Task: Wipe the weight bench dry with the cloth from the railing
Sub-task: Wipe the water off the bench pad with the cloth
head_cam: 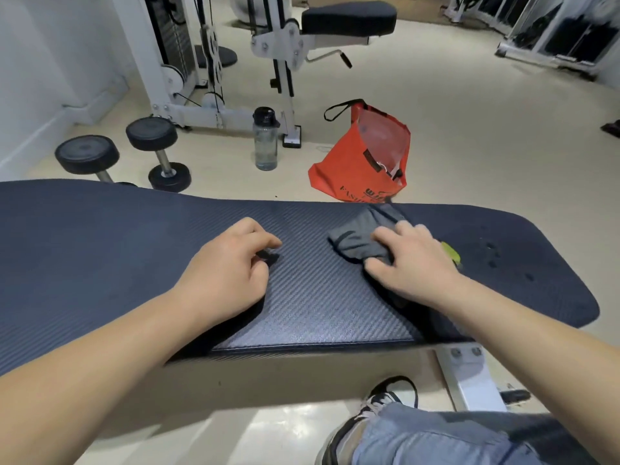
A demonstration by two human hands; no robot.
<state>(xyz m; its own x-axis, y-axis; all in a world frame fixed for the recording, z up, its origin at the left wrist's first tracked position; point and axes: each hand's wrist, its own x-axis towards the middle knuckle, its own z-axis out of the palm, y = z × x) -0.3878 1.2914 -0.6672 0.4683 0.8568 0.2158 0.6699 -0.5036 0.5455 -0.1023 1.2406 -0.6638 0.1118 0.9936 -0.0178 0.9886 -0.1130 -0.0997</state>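
Right hand [411, 260] flat on the grey cloth [364, 238], fingers spread and pressing it down onto the weight bench [100, 243] — not gripping so much as pinning, thumb tucked at the cloth's near edge. Cloth bunched, lying toward the far edge of the pad, right of the middle. A sliver of yellow-green [451, 251] showing just past the knuckles; too hidden to tell what it is. Left hand [223, 271] resting on the pad beside it, well apart from the cloth, fingers curled loosely under, holding nothing that can be made out.

Dark droplets [489, 251] on the pad to the right of the cloth, near the bench's rounded end.

On the floor beyond the bench: an orange bag [352, 169] standing open, mouth up, with something pale inside that cannot be made out; a clear water bottle [265, 140] with a black cap, upright, contents not readable. Two dumbbells [134, 152] left of the bottle, close to the far edge of the pad.

Pad long and dark, running off the left of the view — bare surface there, and bare again between the two hands. Right end rounded, droplets lying short of the rim. Near edge straight, with a white frame bracket [466, 374] below it and a shoe [369, 417] on the floor.
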